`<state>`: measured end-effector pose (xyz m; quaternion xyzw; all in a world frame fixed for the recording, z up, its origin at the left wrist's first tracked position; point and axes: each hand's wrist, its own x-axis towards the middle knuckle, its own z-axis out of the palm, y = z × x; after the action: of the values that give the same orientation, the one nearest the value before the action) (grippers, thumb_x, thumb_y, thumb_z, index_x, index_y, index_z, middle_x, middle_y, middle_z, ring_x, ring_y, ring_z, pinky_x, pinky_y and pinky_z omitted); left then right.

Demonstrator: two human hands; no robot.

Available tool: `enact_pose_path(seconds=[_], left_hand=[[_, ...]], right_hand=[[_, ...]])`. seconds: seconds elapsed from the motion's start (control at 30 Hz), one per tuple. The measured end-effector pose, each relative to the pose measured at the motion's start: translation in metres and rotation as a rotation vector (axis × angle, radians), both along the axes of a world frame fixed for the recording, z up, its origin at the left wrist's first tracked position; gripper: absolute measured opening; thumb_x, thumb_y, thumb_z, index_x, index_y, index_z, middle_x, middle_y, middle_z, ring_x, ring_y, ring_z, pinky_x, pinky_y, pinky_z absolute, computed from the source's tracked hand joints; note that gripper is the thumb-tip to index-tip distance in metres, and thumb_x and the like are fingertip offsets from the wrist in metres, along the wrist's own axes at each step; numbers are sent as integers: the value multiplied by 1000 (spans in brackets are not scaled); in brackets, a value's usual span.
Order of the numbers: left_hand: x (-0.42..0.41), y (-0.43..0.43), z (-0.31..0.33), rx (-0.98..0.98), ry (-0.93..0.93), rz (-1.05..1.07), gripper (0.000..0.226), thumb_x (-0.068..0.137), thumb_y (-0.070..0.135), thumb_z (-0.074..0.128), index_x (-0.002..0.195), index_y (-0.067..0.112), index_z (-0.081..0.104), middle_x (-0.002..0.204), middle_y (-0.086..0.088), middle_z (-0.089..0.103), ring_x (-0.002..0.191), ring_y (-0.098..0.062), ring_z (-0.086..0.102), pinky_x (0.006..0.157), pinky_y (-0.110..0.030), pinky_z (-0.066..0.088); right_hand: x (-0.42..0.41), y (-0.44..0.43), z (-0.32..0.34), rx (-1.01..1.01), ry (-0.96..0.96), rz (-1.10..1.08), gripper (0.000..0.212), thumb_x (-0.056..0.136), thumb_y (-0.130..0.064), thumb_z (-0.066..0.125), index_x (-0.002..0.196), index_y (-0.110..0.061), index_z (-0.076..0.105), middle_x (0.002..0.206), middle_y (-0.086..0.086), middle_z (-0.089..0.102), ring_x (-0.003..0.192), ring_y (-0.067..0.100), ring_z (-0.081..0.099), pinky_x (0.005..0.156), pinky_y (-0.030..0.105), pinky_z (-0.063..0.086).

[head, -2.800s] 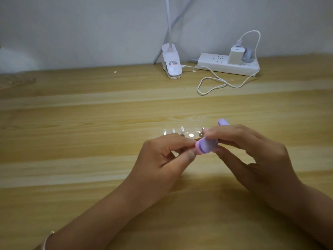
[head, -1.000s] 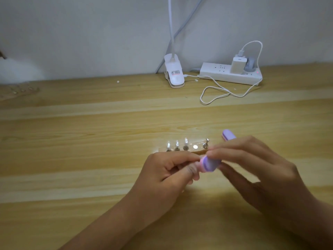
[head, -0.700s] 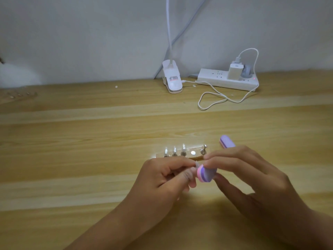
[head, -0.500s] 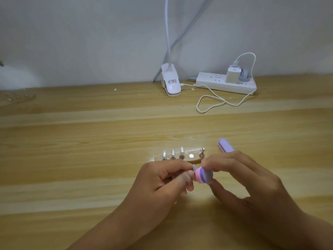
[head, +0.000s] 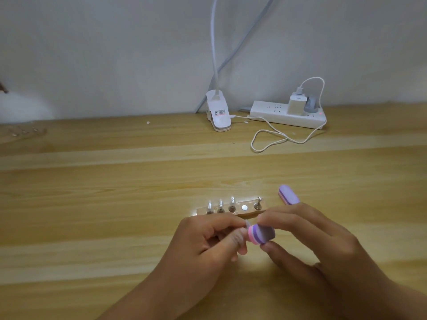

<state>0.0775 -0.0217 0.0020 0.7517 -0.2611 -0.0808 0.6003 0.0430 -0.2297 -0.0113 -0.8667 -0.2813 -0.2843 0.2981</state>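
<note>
My right hand pinches a small nail buffer block with pink, purple and grey layers, thumb below and fingers above. My left hand has its fingers curled, fingertips meeting the block's pink end; a small pale piece shows between its fingertips and cannot be made out. Just behind the hands a wooden strip lies on the desk, holding several small metal bits upright. A second purple buffer block lies on the desk to the right of the strip.
A white clip lamp stands at the back of the wooden desk, against the wall. A white power strip with a charger plugged in sits to its right, its white cable looping forward onto the desk.
The buffer block has turned in my right hand, so its grey face now shows. Both hands stay together in front of the strip. The view shifted slightly.
</note>
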Motion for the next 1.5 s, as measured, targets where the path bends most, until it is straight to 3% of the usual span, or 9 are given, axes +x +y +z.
enact_pose_path(seconds=[0.37,0.67,0.83,0.97,1.13,1.37,1.5], left_hand=[[1,1,-1,21,-39,2,15,87,27,60,91,26,74,68,4,69,60,-10,61,52,-20,45],[-1,1,4,26,-99,5,18,87,23,60,82,34,73,63,-4,63,51,-8,52,45,-29,41],[-3,0,5,29,-132,-3,12,85,22,63,86,27,74,59,3,61,51,0,49,50,-14,36],[-2,1,4,38,-195,-19,8,87,29,66,85,30,73,60,-2,58,50,-7,45,49,-15,32],[-1,2,2,12,-199,-21,19,85,42,63,92,28,74,61,2,60,52,-2,49,48,-18,37],[0,1,2,36,-204,1,11,83,37,67,91,31,72,55,12,53,48,3,42,49,-10,31],[1,2,4,51,-176,2,10,83,26,65,87,27,75,60,-1,62,50,3,46,50,-10,34]], right_hand=[[-1,2,-1,-55,-29,8,25,95,-13,60,114,-10,75,108,2,70,96,16,69,108,68,41],[-4,3,-1,-60,-57,-11,26,97,-11,60,116,-14,76,107,1,67,95,13,65,111,65,40],[1,-2,1,-76,-76,-58,30,95,-8,57,119,-15,75,106,3,67,91,12,63,109,63,44],[-4,5,-2,-32,-102,-10,29,97,-11,60,121,-18,74,109,-1,67,97,15,66,110,62,43],[3,1,0,38,-122,-7,18,86,-2,73,103,-9,77,104,-3,71,94,14,69,105,58,49],[2,5,-2,-17,-161,22,12,94,-13,65,99,-15,75,108,-5,68,96,12,67,102,62,49],[3,0,2,30,-86,-21,15,93,-15,63,98,-11,77,103,-4,70,94,11,67,104,59,49]])
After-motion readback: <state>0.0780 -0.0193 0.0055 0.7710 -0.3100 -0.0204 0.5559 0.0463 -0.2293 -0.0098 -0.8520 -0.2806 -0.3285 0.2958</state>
